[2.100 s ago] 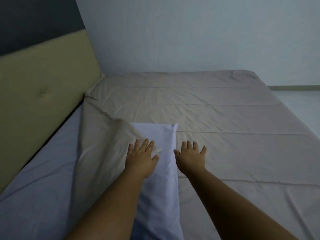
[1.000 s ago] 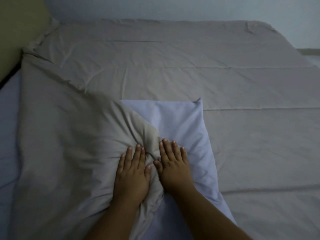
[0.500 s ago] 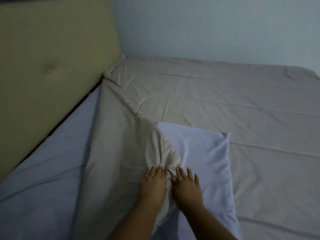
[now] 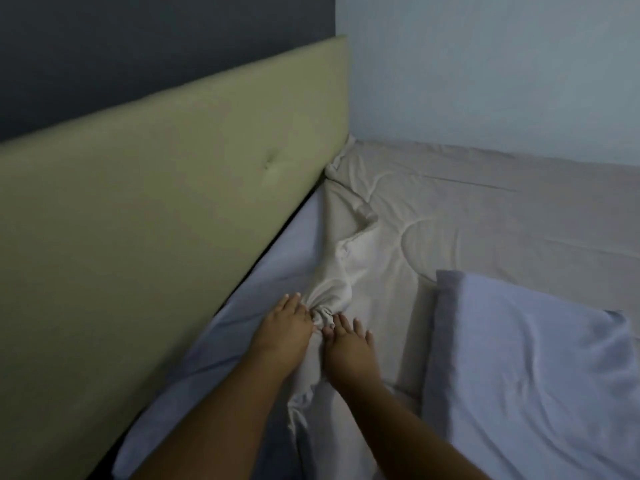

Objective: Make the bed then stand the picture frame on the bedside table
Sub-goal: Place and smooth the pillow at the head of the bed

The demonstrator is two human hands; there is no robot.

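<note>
A beige blanket (image 4: 467,209) covers the bed, and its near edge is gathered into a tight bunch (image 4: 329,303) close to the headboard. My left hand (image 4: 282,327) and my right hand (image 4: 348,344) press together on that bunch and pinch the blanket edge between them, with the fingers lying fairly flat. A lavender pillow (image 4: 526,368) lies on the blanket to the right of my right hand, apart from it. Left of the bunch a strip of lavender bed sheet (image 4: 298,244) is uncovered. No picture frame or bedside table is in view.
An olive-green padded headboard (image 4: 156,220) runs along the left, with a dark wall above it. A pale blue wall (image 4: 485,64) borders the far side of the bed. A dark gap separates the mattress from the headboard.
My hands have dragged the gathered blanket edge left, off the pillow and toward the headboard. The pillow now lies fully uncovered to the right. My view has swung left and up.
</note>
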